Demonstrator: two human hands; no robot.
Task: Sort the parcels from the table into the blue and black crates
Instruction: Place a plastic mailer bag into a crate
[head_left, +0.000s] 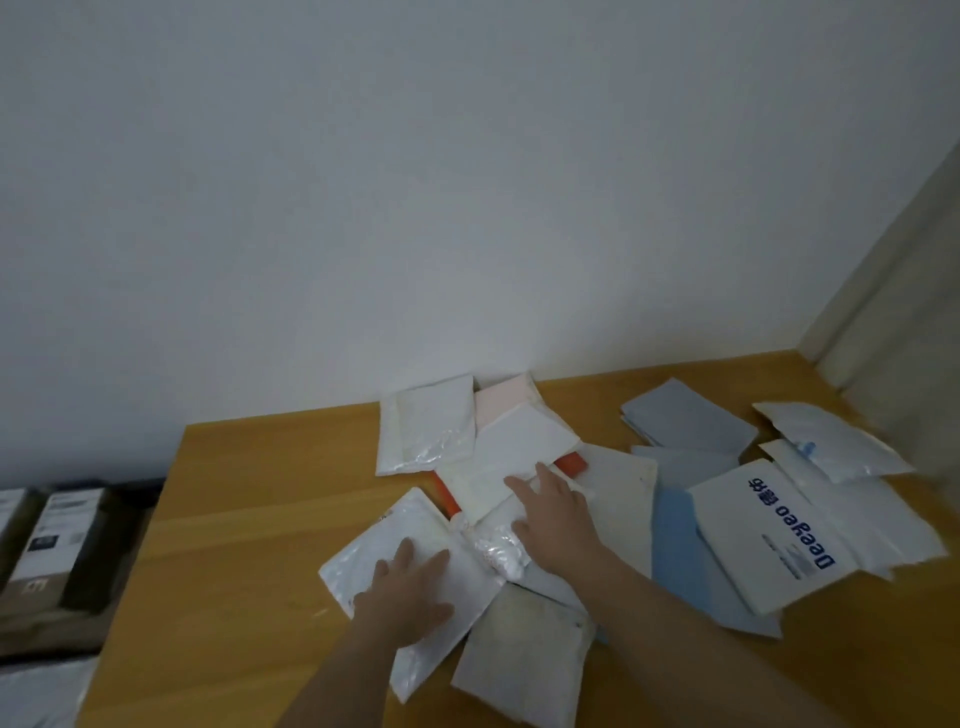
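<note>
White plastic parcels lie in an overlapping heap on the wooden table (249, 499), which is pushed against a pale wall (467, 182). My left hand (410, 597) lies flat, fingers straight and slightly spread, on a glossy white mailer (374, 551) at the near left of the heap; I am pressing on it, not gripping it. My right hand (556, 514) reaches further in, palm down with fingers extended, resting on a crinkled clear bag (496, 545) and the white parcel (493, 483) just beyond it; nothing is pinched or curled round there either. An orange edge (571, 461) peeks out from under the middle parcels. At the back, a white pouch (428, 423) sits beside a pink one (501, 400) close to the wall. To the right lie a grey-blue stack (691, 415), a blue bag (685, 561) and a white parcel printed with blue lettering (779, 530), all overlapping. Off the table's left edge, a black crate (124, 519) holds dark parcels with white labels (57, 535).
</note>
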